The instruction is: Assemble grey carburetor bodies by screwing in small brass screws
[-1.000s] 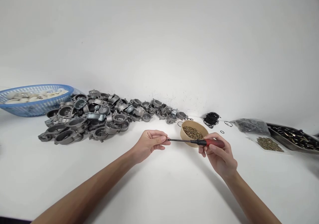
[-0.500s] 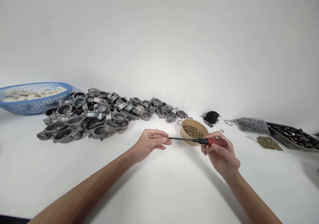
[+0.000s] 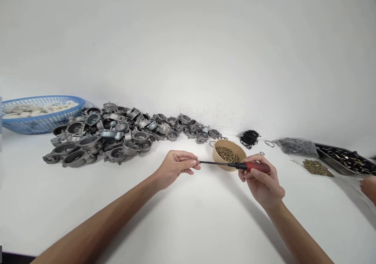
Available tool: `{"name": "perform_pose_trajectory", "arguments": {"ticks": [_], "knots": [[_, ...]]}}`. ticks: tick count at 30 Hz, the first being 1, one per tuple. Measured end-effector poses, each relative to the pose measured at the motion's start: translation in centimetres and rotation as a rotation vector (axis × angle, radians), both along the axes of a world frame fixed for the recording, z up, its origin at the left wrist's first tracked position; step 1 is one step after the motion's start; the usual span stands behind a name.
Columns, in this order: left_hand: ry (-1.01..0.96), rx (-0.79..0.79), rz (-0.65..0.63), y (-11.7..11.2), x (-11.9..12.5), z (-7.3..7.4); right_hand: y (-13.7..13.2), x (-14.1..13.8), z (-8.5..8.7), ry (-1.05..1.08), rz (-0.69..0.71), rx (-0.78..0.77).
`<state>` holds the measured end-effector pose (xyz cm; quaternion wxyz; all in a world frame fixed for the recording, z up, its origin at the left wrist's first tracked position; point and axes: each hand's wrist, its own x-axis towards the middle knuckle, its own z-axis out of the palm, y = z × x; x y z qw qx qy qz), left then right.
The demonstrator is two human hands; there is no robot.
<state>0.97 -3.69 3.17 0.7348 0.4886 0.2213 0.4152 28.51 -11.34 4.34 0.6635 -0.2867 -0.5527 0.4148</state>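
My right hand [image 3: 261,181] is closed round the red handle of a screwdriver [image 3: 235,165], whose thin black shaft points left. My left hand [image 3: 176,166] pinches its fingertips together at the shaft's tip; whatever sits in the pinch is too small to see. Just behind the shaft stands a tan round bowl [image 3: 219,163] filled with small brass screws. Both hands hover over the white table [image 3: 188,217].
A heap of grey cast metal housings [image 3: 117,136] lies at left, with a blue basket [image 3: 38,113] behind it. Black rubber rings [image 3: 249,138], plastic bags of small parts [image 3: 308,158] and a metal tray [image 3: 346,160] sit at right. Another person's hand [image 3: 368,187] shows at the right edge.
Both hands and the screwdriver have shifted slightly right and held their pose. Another person's hand has come into view at the right edge.
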Motion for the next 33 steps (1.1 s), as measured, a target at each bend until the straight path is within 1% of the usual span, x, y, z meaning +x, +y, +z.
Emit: {"name": "perform_pose_trajectory", "arguments": {"ticks": [16,33], "knots": [[-0.016,-0.018,-0.037,-0.27,0.08,0.0,-0.05,-0.31,0.16,-0.031,0.002,-0.015],[-0.053,-0.057,-0.076,-0.37,0.1,-0.19,-0.08,-0.59,0.15,-0.023,0.066,-0.038]]}}
